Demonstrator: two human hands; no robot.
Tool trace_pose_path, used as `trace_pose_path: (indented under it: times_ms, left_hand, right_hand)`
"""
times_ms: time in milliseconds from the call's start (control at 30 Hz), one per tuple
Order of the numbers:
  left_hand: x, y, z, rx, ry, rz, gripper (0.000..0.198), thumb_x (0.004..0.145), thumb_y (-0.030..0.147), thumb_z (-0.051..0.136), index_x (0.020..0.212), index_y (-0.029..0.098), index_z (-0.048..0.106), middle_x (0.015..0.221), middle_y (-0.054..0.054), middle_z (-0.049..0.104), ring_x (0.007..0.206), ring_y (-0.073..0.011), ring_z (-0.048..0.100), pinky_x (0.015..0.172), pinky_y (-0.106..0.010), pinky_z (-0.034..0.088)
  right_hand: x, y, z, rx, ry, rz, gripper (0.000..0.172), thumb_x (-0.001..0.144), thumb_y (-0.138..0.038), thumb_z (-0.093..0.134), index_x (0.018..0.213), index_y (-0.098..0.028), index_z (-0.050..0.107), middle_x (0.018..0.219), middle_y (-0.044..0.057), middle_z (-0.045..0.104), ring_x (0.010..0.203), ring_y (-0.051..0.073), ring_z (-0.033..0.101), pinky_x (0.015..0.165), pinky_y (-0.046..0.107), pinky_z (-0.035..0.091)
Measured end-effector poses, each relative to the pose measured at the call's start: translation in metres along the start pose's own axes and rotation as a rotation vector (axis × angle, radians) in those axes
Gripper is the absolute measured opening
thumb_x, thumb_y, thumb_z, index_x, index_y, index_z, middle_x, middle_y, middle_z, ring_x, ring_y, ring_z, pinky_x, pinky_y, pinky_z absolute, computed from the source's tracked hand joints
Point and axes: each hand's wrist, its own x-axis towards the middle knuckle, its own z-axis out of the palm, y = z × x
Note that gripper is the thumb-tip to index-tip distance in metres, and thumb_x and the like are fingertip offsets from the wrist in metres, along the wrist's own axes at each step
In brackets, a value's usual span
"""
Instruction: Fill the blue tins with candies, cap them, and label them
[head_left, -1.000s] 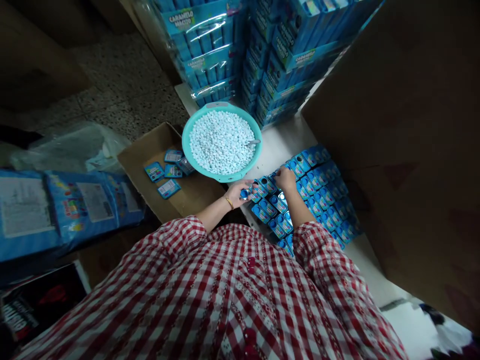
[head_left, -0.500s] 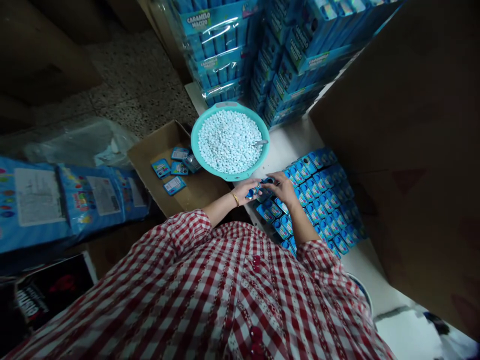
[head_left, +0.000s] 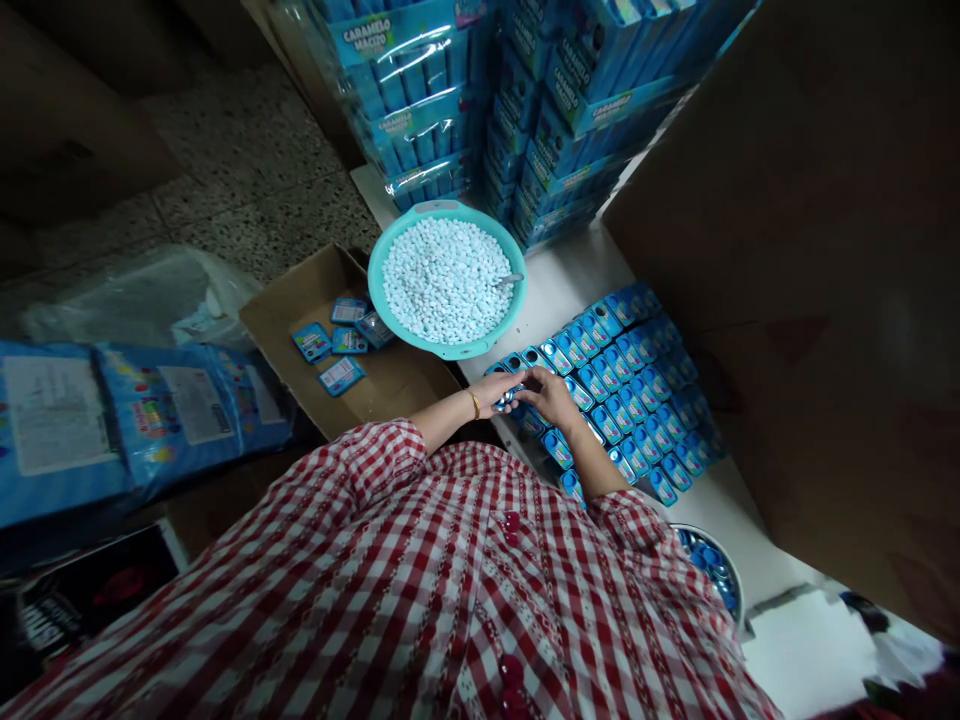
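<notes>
Just by the near edge of the surface (head_left: 577,265), the left hand (head_left: 493,393) has its grip curled around small shiny blue caps (head_left: 505,398), and the fingertips of the right hand (head_left: 551,398) meet it; whether they pinch a cap, I cannot tell. The step looks like taking a single cap from the left hand with the right; a light pinch on its rim should serve, with the left palm cupped so that no spare slips over the edge. The printed blue tins (head_left: 622,410) lie in close rows beneath the right forearm (head_left: 592,458), best carried clear of them.
</notes>
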Motion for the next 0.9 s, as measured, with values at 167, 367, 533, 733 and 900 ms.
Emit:
trace_pose_path:
  times_ms: [167, 367, 533, 733, 900]
  left_hand:
    - [-0.004, -0.002, 0.0, 0.015, -0.045, 0.01, 0.042, 0.072, 0.051, 0.066, 0.086, 0.012, 0.063, 0.051, 0.001, 0.052, 0.04, -0.0062, 0.048, 0.034, -0.015, 0.027]
    - [0.0, 0.001, -0.004, -0.01, -0.021, 0.007, 0.045, 0.076, 0.058, 0.056, 0.076, 0.014, 0.059, 0.052, 0.001, 0.052, 0.039, -0.0055, 0.046, 0.035, -0.015, 0.029]
    - [-0.001, 0.005, -0.008, -0.06, -0.036, 0.014, 0.042, 0.077, 0.056, 0.057, 0.075, 0.014, 0.057, 0.055, 0.001, 0.051, 0.041, -0.0059, 0.047, 0.035, -0.014, 0.029]
    - [-0.004, 0.01, -0.009, -0.147, -0.04, -0.026, 0.03, 0.084, 0.043, 0.056, 0.087, 0.014, 0.058, 0.06, 0.0, 0.054, 0.042, -0.0043, 0.045, 0.036, -0.013, 0.029]
    - [-0.008, 0.01, -0.017, -0.171, 0.106, 0.046, 0.025, 0.079, 0.037, 0.064, 0.086, 0.013, 0.06, 0.058, -0.001, 0.056, 0.042, -0.0044, 0.046, 0.036, -0.013, 0.029]
  right_hand:
    - [-0.006, 0.005, 0.012, 0.324, 0.056, 0.135, 0.039, 0.062, -0.051, 0.07, 0.08, -0.019, 0.059, 0.068, -0.002, 0.06, 0.064, 0.014, 0.057, 0.067, 0.031, 0.049]
    - [0.001, -0.003, 0.01, 0.225, 0.091, 0.075, 0.032, 0.071, -0.051, 0.064, 0.081, -0.02, 0.063, 0.072, 0.001, 0.061, 0.068, 0.016, 0.058, 0.07, 0.032, 0.049]
    - [0.013, -0.01, 0.011, 0.152, 0.062, 0.02, 0.029, 0.073, -0.048, 0.061, 0.082, -0.02, 0.066, 0.077, 0.002, 0.06, 0.07, 0.016, 0.057, 0.069, 0.031, 0.049]
    - [0.021, -0.002, 0.002, 0.149, 0.302, 0.226, 0.03, 0.079, -0.043, 0.05, 0.084, -0.017, 0.063, 0.07, 0.002, 0.061, 0.058, 0.015, 0.057, 0.063, 0.03, 0.048]
    - [0.047, 0.0, -0.015, -0.458, 0.273, 0.349, 0.017, 0.078, -0.025, 0.054, 0.09, -0.017, 0.063, 0.083, 0.006, 0.067, 0.081, 0.02, 0.062, 0.078, 0.03, 0.046]
